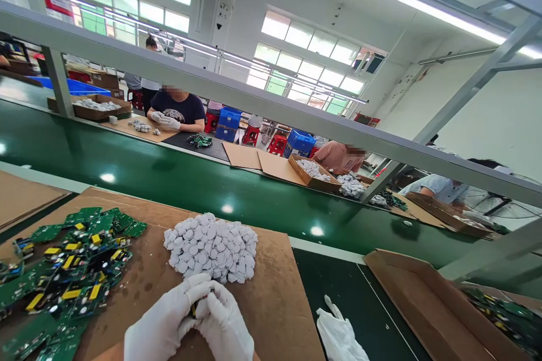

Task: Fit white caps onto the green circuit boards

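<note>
Both my hands wear white gloves and meet over the cardboard sheet (pixel 279 304). My left hand (pixel 163 316) and my right hand (pixel 226 316) have their fingers closed together on a small circuit board (pixel 193 309). Only a dark and yellow sliver of it shows between the gloved fingers; the rest is hidden. Just beyond my fingertips lies a heap of small white round pieces (pixel 212 245). To the left is a loose pile of green circuit boards (pixel 80 259) with yellow and black components.
A white glove (pixel 339 333) lies on the dark surface at right, beside a cardboard tray (pixel 419 293). More boards (pixel 508 316) lie at the far right. Beyond runs a green conveyor belt (pixel 262 203) under a grey metal frame. Several people sit across it; one wears white gloves (pixel 167 121).
</note>
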### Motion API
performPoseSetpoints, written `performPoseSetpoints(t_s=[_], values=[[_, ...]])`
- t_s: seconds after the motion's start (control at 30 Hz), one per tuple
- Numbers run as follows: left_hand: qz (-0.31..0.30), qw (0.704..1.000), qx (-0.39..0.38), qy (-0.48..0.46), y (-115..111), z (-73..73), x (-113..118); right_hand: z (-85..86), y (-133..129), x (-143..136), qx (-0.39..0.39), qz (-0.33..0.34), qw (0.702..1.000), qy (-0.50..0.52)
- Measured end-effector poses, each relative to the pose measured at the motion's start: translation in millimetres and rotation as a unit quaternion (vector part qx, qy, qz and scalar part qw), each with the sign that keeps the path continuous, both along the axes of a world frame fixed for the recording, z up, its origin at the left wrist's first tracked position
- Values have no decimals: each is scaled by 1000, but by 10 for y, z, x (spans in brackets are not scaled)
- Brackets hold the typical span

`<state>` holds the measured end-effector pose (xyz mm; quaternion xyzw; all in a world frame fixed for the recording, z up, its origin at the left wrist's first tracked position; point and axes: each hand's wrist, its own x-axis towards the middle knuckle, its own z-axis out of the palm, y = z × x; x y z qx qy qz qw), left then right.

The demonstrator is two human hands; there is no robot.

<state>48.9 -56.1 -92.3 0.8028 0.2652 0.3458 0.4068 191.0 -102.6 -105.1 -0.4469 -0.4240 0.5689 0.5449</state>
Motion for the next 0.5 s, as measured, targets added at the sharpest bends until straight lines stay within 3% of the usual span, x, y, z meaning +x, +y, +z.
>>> performPoseSetpoints(t_s=[0.1, 0.3, 0.4, 0.5], values=[[-1, 1000, 6, 21, 3, 60, 14, 11, 10, 15, 18, 2, 999, -47], [4, 999, -4, 31, 12, 38, 25, -20, -19, 66, 72, -3, 982, -174], [5, 997, 39, 67, 14, 38, 33, -27, -11, 79, 120, -5, 960, -254], [38, 985, 94, 138, 0, 145, 23, -9, 48, 84, 182, 2, 925, -333]])
